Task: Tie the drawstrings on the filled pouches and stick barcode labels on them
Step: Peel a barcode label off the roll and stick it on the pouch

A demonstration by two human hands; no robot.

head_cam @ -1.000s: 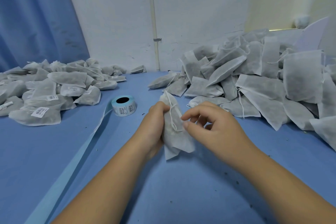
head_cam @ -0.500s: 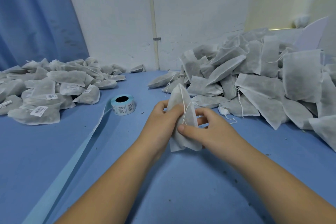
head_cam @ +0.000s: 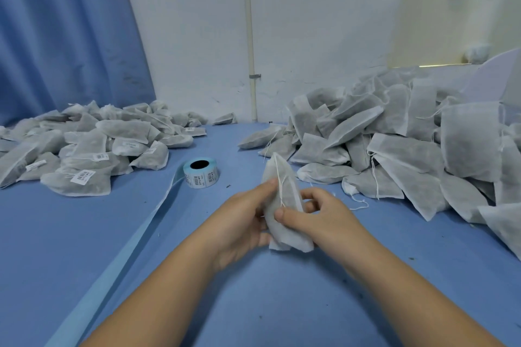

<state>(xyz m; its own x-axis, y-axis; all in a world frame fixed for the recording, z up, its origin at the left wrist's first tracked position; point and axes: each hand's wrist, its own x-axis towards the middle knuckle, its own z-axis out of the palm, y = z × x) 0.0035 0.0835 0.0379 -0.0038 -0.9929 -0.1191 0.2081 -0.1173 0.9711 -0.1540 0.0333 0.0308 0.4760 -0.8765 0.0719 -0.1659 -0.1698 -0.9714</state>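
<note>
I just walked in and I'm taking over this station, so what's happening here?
A person holds one filled pouch upright at the blue table: the left hand grips its side, the right hand pinches it with the drawstring under the thumb. It shows no label. The label roll sits beyond the hands, labelled pouches piled left, unlabelled ones right.

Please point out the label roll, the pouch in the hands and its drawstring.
label roll (head_cam: 201, 177): head view, outer printed side.
pouch (head_cam: 289, 191): head view, upper front fabric.
drawstring (head_cam: 278, 177): head view, middle of the strand.
</note>
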